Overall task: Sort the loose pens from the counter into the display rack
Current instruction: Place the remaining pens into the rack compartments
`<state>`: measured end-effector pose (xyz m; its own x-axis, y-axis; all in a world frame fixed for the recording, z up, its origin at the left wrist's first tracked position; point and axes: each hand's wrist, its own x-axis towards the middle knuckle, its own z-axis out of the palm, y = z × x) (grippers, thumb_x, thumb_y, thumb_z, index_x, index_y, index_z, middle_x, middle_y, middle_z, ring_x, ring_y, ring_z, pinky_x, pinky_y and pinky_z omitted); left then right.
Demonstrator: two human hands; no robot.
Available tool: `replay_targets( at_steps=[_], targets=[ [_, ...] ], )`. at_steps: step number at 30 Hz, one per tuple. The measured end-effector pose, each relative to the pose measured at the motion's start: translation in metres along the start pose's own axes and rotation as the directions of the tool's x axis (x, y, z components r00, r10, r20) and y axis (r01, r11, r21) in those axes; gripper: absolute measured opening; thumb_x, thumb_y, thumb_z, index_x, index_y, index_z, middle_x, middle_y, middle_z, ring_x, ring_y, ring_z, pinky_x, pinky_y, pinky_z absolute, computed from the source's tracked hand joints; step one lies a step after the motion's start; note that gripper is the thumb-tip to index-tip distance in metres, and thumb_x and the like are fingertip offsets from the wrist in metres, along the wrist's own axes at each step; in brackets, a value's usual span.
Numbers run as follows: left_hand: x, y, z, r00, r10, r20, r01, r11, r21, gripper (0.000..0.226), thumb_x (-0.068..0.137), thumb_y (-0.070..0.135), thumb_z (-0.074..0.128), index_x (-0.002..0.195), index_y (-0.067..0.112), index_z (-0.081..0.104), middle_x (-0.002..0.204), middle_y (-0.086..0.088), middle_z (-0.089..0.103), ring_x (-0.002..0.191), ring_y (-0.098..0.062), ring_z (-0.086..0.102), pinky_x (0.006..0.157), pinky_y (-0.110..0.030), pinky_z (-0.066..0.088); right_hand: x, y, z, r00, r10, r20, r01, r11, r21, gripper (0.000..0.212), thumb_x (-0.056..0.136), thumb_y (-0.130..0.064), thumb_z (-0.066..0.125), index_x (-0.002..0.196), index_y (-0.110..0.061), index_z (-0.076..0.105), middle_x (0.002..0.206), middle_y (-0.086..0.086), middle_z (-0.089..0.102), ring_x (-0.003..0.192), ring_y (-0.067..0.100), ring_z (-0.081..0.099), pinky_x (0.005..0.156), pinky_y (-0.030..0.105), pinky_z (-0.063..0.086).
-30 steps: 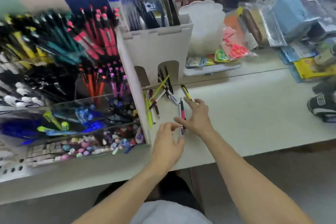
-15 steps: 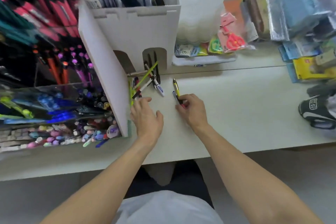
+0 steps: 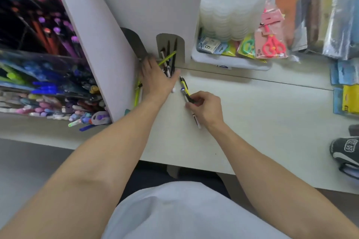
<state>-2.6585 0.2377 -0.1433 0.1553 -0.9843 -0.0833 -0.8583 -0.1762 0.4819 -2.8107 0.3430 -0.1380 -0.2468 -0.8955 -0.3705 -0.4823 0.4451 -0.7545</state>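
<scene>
2 hands on white counter [image 3: 262,114] | shop shelving behind (cluttered)

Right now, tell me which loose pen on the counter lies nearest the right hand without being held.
The yellow pen, lying alone just beyond the right hand; the other loose pens cluster under the left hand.

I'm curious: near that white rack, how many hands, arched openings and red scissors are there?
Hands: 2, left hand and right hand
Arched openings in the white rack: 2
Red scissors: 1
Total: 5
</scene>
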Motion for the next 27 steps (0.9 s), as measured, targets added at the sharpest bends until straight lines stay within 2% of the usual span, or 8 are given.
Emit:
replay_targets(
  at_steps=[5, 11, 17, 20, 22, 24, 27],
  targets=[
    [0.000, -0.010, 0.002, 0.997, 0.061, 0.038, -0.066, 0.988, 0.140, 0.081, 0.073, 0.054, 0.071, 0.134, 0.007, 0.045, 0.140, -0.011, 0.044, 0.124, -0.035, 0.044, 0.103, -0.046, 0.033, 0.002, 0.004, -0.018, 0.991, 0.057, -0.122, -0.067, 0.995, -0.077, 0.021, 0.076, -0.014, 0.073, 0.092, -0.027, 0.079, 0.067, -0.014, 0.065, 0.068, 0.013, 0.063, 0.072, 0.033, 0.056],
    [0.001, -0.010, 0.000, 0.987, 0.110, 0.119, -0.137, 0.960, 0.245, 0.057, 0.082, 0.053, 0.063, 0.122, 0.013, 0.056, 0.128, -0.012, 0.051, 0.117, -0.038, 0.044, 0.100, -0.048, 0.032, 0.008, 0.003, -0.032, 0.969, 0.154, -0.194, -0.160, 0.987, -0.016, 0.016, 0.075, -0.016, 0.075, 0.088, -0.024, 0.078, 0.071, -0.013, 0.069, 0.070, 0.013, 0.068, 0.074, 0.033, 0.059],
    [-0.013, -0.018, -0.004, 0.969, 0.174, 0.177, -0.195, 0.975, 0.106, 0.044, 0.084, 0.043, 0.070, 0.111, 0.010, 0.063, 0.128, -0.012, 0.051, 0.117, -0.034, 0.045, 0.100, -0.041, 0.037, 0.007, 0.002, -0.030, 0.976, 0.141, -0.165, -0.145, 0.989, -0.012, 0.014, 0.077, -0.014, 0.076, 0.086, -0.023, 0.074, 0.073, -0.014, 0.068, 0.066, 0.004, 0.062, 0.069, 0.024, 0.051],
    [-0.030, -0.024, -0.006, 0.953, 0.229, 0.197, -0.247, 0.966, 0.073, 0.042, 0.080, 0.039, 0.072, 0.106, 0.007, 0.062, 0.124, -0.011, 0.052, 0.114, -0.031, 0.045, 0.097, -0.034, 0.033, 0.007, 0.000, -0.026, 0.983, 0.121, -0.138, -0.123, 0.992, -0.010, 0.013, 0.078, -0.012, 0.076, 0.088, -0.021, 0.074, 0.076, -0.012, 0.069, 0.066, 0.002, 0.062, 0.068, 0.023, 0.050],
    [-0.040, -0.029, -0.007, 0.937, 0.258, 0.234, -0.281, 0.957, 0.067, 0.048, 0.076, 0.044, 0.074, 0.105, 0.008, 0.062, 0.124, -0.009, 0.052, 0.114, -0.031, 0.043, 0.100, -0.037, 0.035, 0.007, -0.002, -0.022, 0.986, 0.106, -0.128, -0.108, 0.994, -0.009, 0.013, 0.079, -0.013, 0.078, 0.090, -0.018, 0.073, 0.077, -0.011, 0.068, 0.066, 0.004, 0.062, 0.071, 0.025, 0.053],
    [-0.050, -0.034, -0.010, 0.927, 0.279, 0.252, -0.311, 0.946, 0.094, 0.053, 0.072, 0.053, 0.074, 0.102, 0.012, 0.063, 0.123, -0.005, 0.053, 0.114, -0.031, 0.042, 0.102, -0.043, 0.035, 0.008, -0.004, -0.019, 0.985, 0.088, -0.149, -0.092, 0.995, -0.024, 0.023, 0.077, -0.016, 0.080, 0.098, -0.015, 0.071, 0.083, -0.006, 0.069, 0.072, 0.010, 0.064, 0.074, 0.028, 0.053],
    [-0.057, -0.039, -0.015, 0.936, 0.259, 0.240, -0.290, 0.952, 0.102, 0.052, 0.069, 0.057, 0.074, 0.103, 0.018, 0.065, 0.140, -0.003, 0.047, 0.128, -0.033, 0.036, 0.109, -0.047, 0.027, 0.011, -0.007, -0.016, 0.976, 0.111, -0.189, -0.121, 0.992, -0.039, 0.041, 0.076, -0.022, 0.084, 0.112, -0.013, 0.066, 0.091, -0.001, 0.066, 0.081, 0.016, 0.063, 0.078, 0.029, 0.052]
  ],
)
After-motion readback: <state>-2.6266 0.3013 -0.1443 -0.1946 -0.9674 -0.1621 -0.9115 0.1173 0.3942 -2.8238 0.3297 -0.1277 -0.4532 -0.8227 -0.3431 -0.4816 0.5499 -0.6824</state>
